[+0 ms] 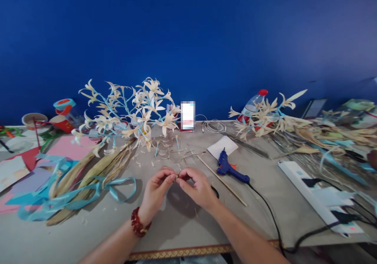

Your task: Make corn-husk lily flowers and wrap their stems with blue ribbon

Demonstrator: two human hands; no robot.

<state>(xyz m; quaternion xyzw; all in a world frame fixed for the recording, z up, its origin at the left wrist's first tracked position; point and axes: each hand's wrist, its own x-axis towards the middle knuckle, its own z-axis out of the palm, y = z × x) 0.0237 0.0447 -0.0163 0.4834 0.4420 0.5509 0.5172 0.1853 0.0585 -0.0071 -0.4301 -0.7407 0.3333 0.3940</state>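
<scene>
Both hands meet above the middle of the table, fingertips nearly touching. My left hand (159, 187), with a red beaded bracelet (138, 223) on its wrist, is pinched closed on a tiny pale piece (176, 176). My right hand (197, 185) pinches the same small piece from the other side. What it is exactly is too small to make out. Beyond the hands lie curled pale scraps (167, 154). Right of my right hand are a thin wooden stick (224, 181) and a blue glue gun (231, 170) on a white card (225, 146).
Pale flowers on blue stems (126, 111) stand at the back left, more flowers (265, 119) at the back right. Dried husks (103, 170) with blue ribbon (88, 199) lie left. A power strip (312, 193) with cables is at right. A phone (187, 115) stands by the wall.
</scene>
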